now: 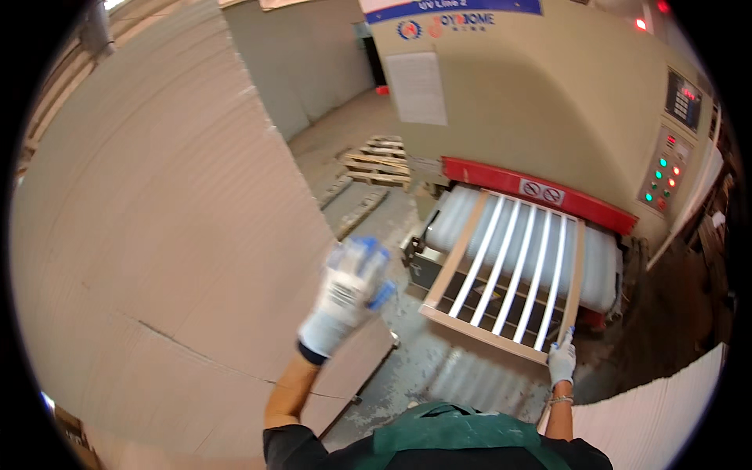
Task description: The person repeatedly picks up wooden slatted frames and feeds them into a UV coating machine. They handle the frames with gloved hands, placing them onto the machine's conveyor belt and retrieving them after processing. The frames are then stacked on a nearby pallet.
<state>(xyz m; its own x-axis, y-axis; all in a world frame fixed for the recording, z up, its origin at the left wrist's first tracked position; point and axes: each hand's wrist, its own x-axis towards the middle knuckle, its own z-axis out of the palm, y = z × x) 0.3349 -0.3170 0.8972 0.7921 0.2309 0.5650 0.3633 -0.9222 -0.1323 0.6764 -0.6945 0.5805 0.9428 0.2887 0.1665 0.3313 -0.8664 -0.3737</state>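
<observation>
A slatted rectangular frame (489, 329) with brown outer rails and several white bars slants out of the machine. Its far end rests on the pale conveyor (599, 274), under the red guard bar (580, 205); the near end juts out over the floor. At its near right corner, my right hand (562, 362), in a white glove, is closed on the rail. My left hand (348, 286), gloved in white with blue fingertips, is raised in front of the tall stack at left, apart from the frame. It is a little blurred, thumb and fingers apart, holding nothing.
A tall stack of brownish flat sheets (157, 235) fills the left side. Another pale stack (658, 415) stands at lower right. The beige machine (540, 102) has a panel of lit buttons (666, 168). Wooden pallets (378, 163) lie on the concrete floor farther back.
</observation>
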